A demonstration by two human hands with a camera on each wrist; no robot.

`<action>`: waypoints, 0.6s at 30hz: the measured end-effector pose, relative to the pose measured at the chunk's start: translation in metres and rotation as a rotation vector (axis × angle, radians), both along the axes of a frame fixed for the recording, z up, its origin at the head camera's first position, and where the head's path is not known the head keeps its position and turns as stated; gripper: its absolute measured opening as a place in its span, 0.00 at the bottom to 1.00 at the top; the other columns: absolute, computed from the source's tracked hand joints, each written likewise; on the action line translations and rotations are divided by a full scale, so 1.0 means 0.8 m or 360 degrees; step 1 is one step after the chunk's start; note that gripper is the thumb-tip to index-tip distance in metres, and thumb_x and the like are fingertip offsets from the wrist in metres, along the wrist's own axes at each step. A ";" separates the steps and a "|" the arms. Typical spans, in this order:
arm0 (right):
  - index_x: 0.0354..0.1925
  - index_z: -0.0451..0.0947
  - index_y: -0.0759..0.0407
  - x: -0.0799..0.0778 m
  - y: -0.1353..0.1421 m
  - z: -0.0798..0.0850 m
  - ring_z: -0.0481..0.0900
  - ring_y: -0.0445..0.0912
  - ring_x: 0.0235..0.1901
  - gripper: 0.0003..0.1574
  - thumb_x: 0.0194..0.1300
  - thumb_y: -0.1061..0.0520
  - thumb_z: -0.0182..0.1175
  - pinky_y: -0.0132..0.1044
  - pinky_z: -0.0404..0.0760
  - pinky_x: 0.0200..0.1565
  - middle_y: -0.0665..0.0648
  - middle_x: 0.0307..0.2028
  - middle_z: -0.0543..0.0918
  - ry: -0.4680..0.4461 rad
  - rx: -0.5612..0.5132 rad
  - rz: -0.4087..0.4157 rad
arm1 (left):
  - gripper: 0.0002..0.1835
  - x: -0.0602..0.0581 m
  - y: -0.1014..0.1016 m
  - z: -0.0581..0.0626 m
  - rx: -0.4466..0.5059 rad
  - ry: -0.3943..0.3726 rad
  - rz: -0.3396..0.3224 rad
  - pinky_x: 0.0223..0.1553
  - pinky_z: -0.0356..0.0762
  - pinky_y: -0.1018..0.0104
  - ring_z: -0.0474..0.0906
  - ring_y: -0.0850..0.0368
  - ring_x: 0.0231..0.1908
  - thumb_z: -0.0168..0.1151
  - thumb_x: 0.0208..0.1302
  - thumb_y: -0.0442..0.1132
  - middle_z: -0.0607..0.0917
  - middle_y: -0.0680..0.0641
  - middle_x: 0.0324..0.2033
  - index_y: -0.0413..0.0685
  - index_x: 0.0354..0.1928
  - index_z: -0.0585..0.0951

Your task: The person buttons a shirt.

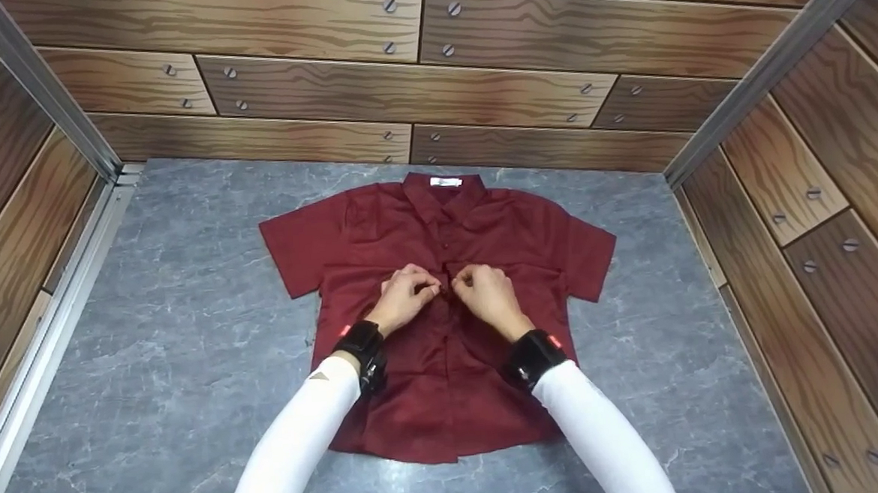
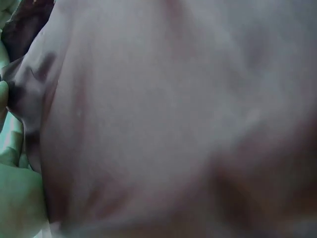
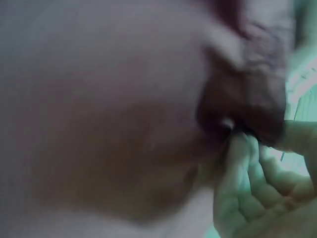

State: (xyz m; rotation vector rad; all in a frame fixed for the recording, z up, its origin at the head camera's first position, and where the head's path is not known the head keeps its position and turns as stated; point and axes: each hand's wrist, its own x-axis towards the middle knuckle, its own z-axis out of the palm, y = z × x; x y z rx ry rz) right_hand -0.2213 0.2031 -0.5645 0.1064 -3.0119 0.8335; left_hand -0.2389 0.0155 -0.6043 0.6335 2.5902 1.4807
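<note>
A dark red short-sleeved shirt point(image 1: 399, 354) lies front up and spread flat, its collar point(image 1: 448, 197) at the far side with a white label inside. Over the middle of the front placket, my left hand point(image 1: 405, 297) pinches the cloth between thumb and fingers. Just across the placket my right hand point(image 1: 489, 295) pinches the other edge, close to the left fingertips. In the right wrist view, the fingers point(image 3: 257, 188) hold a fold of the shirt. Cloth fills most of the left wrist view, with the left hand point(image 2: 20, 193) at its edge. Any button between the fingertips is too small to tell.
The shirt rests on a grey marbled surface point(image 1: 174, 350). Wood-patterned panels stand at the back point(image 1: 310, 80), the left point(image 1: 0, 194) and the right point(image 1: 808, 257), with metal rails at the corners. Black straps point(image 1: 539, 358) circle both wrists, over white sleeves.
</note>
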 end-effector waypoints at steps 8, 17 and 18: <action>0.43 0.85 0.63 -0.004 0.014 -0.002 0.81 0.43 0.30 0.07 0.69 0.61 0.64 0.35 0.78 0.34 0.56 0.34 0.88 -0.0335 -0.0522 0.0082 | 0.07 -0.001 0.008 0.002 -0.0132 0.0048 0.0012 0.57 0.62 0.41 0.74 0.43 0.52 0.64 0.70 0.39 0.80 0.45 0.46 0.46 0.42 0.89; 0.42 0.85 0.59 0.002 0.012 -0.006 0.83 0.43 0.31 0.06 0.68 0.59 0.66 0.36 0.78 0.35 0.53 0.33 0.88 -0.0252 -0.0478 0.0069 | 0.08 0.001 0.008 0.003 -0.0172 0.0007 -0.0011 0.56 0.61 0.43 0.73 0.43 0.52 0.64 0.71 0.40 0.79 0.46 0.46 0.47 0.44 0.89; 0.41 0.85 0.58 0.003 0.012 -0.007 0.84 0.44 0.32 0.05 0.67 0.58 0.66 0.37 0.79 0.37 0.53 0.33 0.88 -0.0229 -0.0444 0.0067 | 0.08 0.002 0.007 0.003 -0.0161 0.0001 -0.0018 0.56 0.61 0.42 0.73 0.43 0.52 0.64 0.70 0.40 0.79 0.46 0.46 0.47 0.44 0.89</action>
